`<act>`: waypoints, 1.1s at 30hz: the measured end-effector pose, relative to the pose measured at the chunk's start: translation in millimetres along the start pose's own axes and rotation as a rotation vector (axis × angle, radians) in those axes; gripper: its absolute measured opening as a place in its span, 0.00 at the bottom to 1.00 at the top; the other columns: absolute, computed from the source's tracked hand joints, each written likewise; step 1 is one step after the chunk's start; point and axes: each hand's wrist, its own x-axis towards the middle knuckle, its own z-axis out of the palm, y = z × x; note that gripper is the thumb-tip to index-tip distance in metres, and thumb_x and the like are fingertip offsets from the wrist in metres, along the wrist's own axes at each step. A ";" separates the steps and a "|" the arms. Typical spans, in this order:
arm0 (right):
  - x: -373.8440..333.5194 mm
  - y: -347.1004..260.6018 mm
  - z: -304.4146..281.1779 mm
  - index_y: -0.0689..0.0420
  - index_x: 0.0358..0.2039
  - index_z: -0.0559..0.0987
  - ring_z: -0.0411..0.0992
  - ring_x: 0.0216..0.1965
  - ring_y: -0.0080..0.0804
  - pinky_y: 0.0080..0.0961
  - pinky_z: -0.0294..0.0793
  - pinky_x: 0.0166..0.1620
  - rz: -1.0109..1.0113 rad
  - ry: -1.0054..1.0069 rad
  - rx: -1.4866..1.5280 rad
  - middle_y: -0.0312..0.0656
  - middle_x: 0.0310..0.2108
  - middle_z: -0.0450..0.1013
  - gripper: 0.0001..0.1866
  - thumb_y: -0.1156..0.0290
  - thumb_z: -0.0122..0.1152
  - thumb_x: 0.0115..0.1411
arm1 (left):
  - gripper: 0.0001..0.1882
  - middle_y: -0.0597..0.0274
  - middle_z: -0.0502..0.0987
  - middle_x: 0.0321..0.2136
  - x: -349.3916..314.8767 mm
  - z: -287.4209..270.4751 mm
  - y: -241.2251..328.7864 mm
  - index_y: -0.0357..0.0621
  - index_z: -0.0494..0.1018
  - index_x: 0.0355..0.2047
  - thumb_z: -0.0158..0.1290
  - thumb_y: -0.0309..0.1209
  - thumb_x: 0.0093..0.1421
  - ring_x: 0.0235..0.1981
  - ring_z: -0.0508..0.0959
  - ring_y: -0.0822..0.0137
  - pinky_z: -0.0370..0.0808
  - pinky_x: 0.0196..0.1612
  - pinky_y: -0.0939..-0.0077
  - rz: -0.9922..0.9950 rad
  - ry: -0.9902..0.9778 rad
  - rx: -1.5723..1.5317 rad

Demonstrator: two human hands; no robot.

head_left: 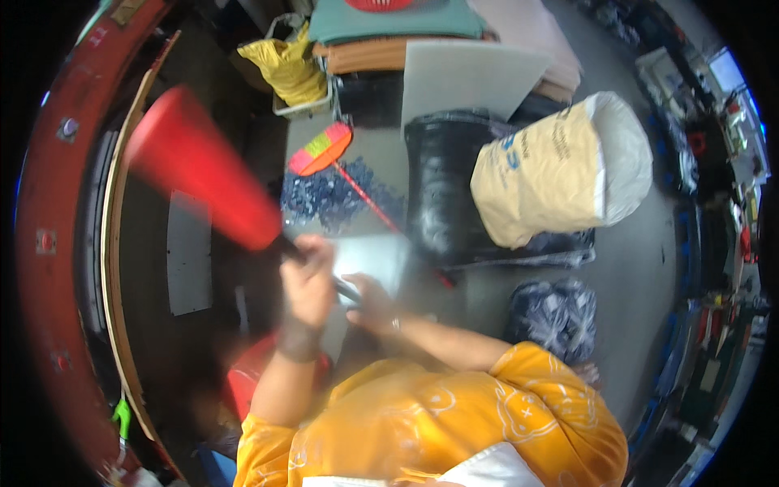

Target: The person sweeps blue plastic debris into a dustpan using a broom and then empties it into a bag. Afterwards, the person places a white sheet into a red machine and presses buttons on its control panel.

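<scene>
A broad red tool, flaring toward its far end [203, 174], is smeared by motion, so its exact kind cannot be told. It points to the upper left from a dark handle [347, 290]. My left hand [308, 280] is wrapped round the handle close to the red part. Lower on the same handle, my right hand [372, 304] grips its end. Just beyond my hands is a pale silvery flat panel [377, 256], blurred. A broom [323, 150] with a pink and orange head and a thin red stick lies past it, over dark bluish scraps [324, 199] on the floor.
Right of the broom lies a black plastic-wrapped bundle [442, 195] bearing a large paper sack [540, 174]. A clear-wrapped package [556, 316] sits nearer me. Stacked sheets [389, 24] and a yellow bag [284, 65] stand at the back. A red beam [53, 203] runs along the left.
</scene>
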 end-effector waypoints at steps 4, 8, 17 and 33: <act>25.8 85.3 25.7 0.60 0.51 0.65 0.61 0.53 0.43 0.32 0.61 0.55 0.570 -0.131 0.036 0.51 0.51 0.63 0.27 0.69 0.55 0.50 | 0.09 0.72 0.60 0.14 14.7 -106.6 -74.8 0.44 0.61 0.20 0.39 0.24 0.58 0.17 0.61 0.76 0.61 0.22 0.79 -0.128 0.335 0.043; 64.0 226.9 54.3 0.59 0.49 0.67 0.65 0.51 0.42 0.32 0.64 0.52 0.950 -0.185 -0.042 0.49 0.49 0.66 0.23 0.70 0.53 0.50 | 0.16 0.69 0.56 0.17 66.7 -196.4 -203.4 0.42 0.57 0.16 0.40 0.34 0.60 0.21 0.56 0.75 0.55 0.26 0.80 -0.166 0.400 0.342; 167.7 647.0 153.2 0.64 0.55 0.57 0.56 0.56 0.48 0.30 0.55 0.58 0.954 0.196 -0.478 0.58 0.53 0.57 0.35 0.72 0.58 0.47 | 0.05 0.54 0.70 0.37 34.3 -341.4 -443.7 0.44 0.67 0.28 0.52 0.29 0.54 0.41 0.70 0.51 0.67 0.46 0.58 -0.209 0.437 0.855; 263.6 460.6 114.9 0.47 0.55 0.51 0.67 0.41 0.60 0.48 0.65 0.44 0.958 -0.381 -0.646 0.61 0.38 0.69 0.24 0.69 0.40 0.59 | 0.10 0.62 0.66 0.26 32.2 -297.6 -446.9 0.40 0.62 0.22 0.40 0.31 0.58 0.29 0.65 0.69 0.63 0.40 0.73 -0.345 0.889 0.443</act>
